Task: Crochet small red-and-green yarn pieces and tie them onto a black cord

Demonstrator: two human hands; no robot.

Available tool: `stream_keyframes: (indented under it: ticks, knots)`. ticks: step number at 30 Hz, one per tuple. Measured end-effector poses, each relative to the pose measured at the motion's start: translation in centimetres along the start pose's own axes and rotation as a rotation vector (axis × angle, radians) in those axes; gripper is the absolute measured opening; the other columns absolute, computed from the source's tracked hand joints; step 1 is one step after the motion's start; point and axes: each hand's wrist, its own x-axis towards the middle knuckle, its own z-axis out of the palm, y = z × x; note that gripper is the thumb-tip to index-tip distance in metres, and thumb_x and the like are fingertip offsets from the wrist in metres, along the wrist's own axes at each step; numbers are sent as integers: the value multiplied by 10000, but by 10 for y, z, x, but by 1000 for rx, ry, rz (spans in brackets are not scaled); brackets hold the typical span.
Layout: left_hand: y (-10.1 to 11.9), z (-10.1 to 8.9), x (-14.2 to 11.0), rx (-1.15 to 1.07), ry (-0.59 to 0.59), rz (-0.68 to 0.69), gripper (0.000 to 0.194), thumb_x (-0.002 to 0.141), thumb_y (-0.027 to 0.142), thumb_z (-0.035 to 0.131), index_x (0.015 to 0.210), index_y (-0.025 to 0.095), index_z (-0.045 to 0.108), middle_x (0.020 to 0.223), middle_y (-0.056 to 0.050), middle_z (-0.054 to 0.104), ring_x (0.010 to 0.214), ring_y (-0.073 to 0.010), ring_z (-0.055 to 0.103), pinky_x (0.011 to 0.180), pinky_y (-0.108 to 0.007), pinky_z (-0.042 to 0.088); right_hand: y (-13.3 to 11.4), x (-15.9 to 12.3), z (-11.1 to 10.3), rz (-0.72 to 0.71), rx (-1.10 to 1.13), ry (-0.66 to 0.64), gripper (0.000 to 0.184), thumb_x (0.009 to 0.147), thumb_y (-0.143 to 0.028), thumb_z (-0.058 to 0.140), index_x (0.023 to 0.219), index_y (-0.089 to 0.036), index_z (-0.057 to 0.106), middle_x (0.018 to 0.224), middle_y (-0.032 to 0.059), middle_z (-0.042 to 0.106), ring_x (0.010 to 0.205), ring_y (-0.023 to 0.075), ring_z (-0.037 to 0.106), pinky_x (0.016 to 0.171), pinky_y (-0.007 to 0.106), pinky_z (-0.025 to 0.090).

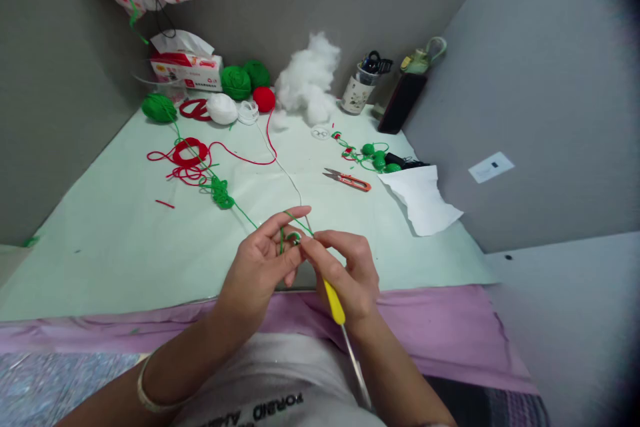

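Note:
My left hand (267, 253) pinches a small green and white crochet piece (294, 238) between thumb and fingers. Green yarn (246, 215) loops over its raised index finger and runs back to a loose green tangle (220, 192) on the table. In my right hand (350, 270) is a crochet hook with a yellow handle (334, 301); its tip meets the piece, and the fingertips of both hands are close together there. A white strand (283, 170) leads from the work to a small white coil (248, 113). The fingers partly hide the stitches.
Orange-handled thread snips (347, 180) lie right of centre, near white paper (423, 197) and small green crocheted balls (379, 160). A red yarn coil (190, 153) sits left. Behind are yarn balls (236, 83), white stuffing (310, 77), a tissue pack (187, 70) and a pen cup (357, 90).

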Motion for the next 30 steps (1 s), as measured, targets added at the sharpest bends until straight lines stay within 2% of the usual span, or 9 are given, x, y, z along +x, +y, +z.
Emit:
stream_keyframes:
  ticks: [3, 7, 11, 14, 18, 20, 23, 28, 30]
  knots:
    - [6, -2, 3, -175, -67, -157, 400, 824, 239, 765, 1213, 191, 690, 591, 90, 379, 452, -7, 254, 427, -129, 244, 1, 2, 0, 106, 170, 82, 294, 929, -88, 568, 1140, -244, 701, 1015, 69, 700, 919, 196, 675, 751, 341, 566]
    - [11, -3, 5, -185, -70, -114, 339, 829, 191, 755, 1166, 185, 711, 606, 83, 421, 444, 6, 253, 421, -124, 237, -1, 15, -2, 403, 559, 191, 227, 979, -155, 509, 968, -232, 722, 854, 38, 682, 755, 167, 634, 652, 330, 536]
    - [6, 0, 2, -42, -68, -32, 329, 833, 223, 759, 1160, 223, 717, 705, 44, 557, 462, 1, 385, 449, -134, 309, -3, 18, 0, 435, 604, 105, 205, 964, -143, 551, 982, -239, 731, 915, 40, 708, 859, 183, 656, 723, 348, 546]
    - [3, 0, 2, -7, -37, 16, 378, 817, 226, 778, 1189, 230, 710, 723, 35, 575, 501, -10, 448, 478, -131, 336, -5, 11, 0, 339, 405, 49, 266, 942, -100, 576, 1087, -268, 721, 964, 39, 707, 891, 179, 661, 762, 350, 553]
    - [6, -4, 6, -174, -69, -132, 370, 817, 226, 775, 1180, 190, 716, 601, 78, 438, 452, 1, 322, 439, -121, 282, -6, 6, -3, 168, 191, 10, 364, 911, -74, 608, 1184, -295, 702, 1080, 60, 707, 969, 200, 661, 801, 367, 552]
    - [8, -6, 8, -246, -67, -186, 313, 823, 207, 763, 1131, 161, 734, 591, 83, 413, 451, 5, 269, 428, -115, 263, -4, 8, -4, 251, 304, 94, 322, 931, -72, 567, 1122, -280, 722, 988, 48, 715, 894, 188, 661, 759, 356, 546]
    - [9, -6, 8, -238, -38, -142, 254, 817, 190, 764, 1069, 162, 750, 580, 79, 429, 457, 2, 295, 434, -114, 275, -2, 14, -2, 450, 597, 213, 241, 960, -128, 548, 991, -260, 747, 860, 27, 686, 733, 154, 616, 654, 322, 513]
    - [4, 0, 3, -52, -57, -40, 244, 809, 217, 773, 1052, 202, 759, 607, 48, 549, 499, -31, 454, 497, -147, 370, 0, 15, 3, 559, 766, 111, 166, 947, -183, 609, 956, -242, 764, 903, 36, 708, 858, 167, 641, 744, 320, 508]
    - [4, 1, 2, -11, -58, -32, 250, 820, 225, 762, 1069, 214, 755, 706, 23, 630, 523, -33, 486, 526, -158, 393, 2, 13, 3, 632, 841, 117, 167, 965, -213, 590, 952, -239, 754, 897, 28, 705, 793, 146, 635, 724, 305, 506]
